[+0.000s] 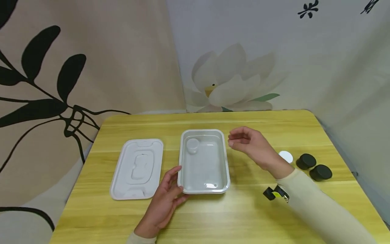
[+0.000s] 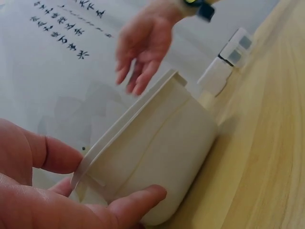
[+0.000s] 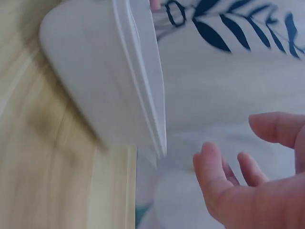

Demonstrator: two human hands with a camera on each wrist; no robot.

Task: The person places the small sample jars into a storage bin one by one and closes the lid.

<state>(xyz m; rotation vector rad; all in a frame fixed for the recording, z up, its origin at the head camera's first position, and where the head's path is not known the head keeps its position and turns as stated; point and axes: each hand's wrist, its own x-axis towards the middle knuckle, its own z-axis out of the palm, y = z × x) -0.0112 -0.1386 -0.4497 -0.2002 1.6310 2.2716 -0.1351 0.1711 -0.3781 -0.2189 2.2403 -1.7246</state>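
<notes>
A deep white plastic box (image 1: 204,194) stands open on the table, its long side running away from me. In its far left corner is a small round white-topped container (image 1: 192,145). My left hand (image 1: 166,200) grips the box's near left corner; the left wrist view shows one finger (image 2: 59,156) at the rim and another (image 2: 140,202) along the outer wall. Beyond the box's right rim my right hand (image 1: 251,145) hovers with fingers loosely bent, holding nothing. In the right wrist view its fingertips (image 3: 211,155) are apart from the box wall (image 3: 93,71).
A white rectangular lid (image 1: 142,167) lies flat left of the box. Right of my right hand stand a white-topped round container (image 1: 285,156) and two black-topped ones (image 1: 306,161) (image 1: 321,172). Patterned fabric (image 1: 231,67) hangs behind the wooden table (image 1: 213,220).
</notes>
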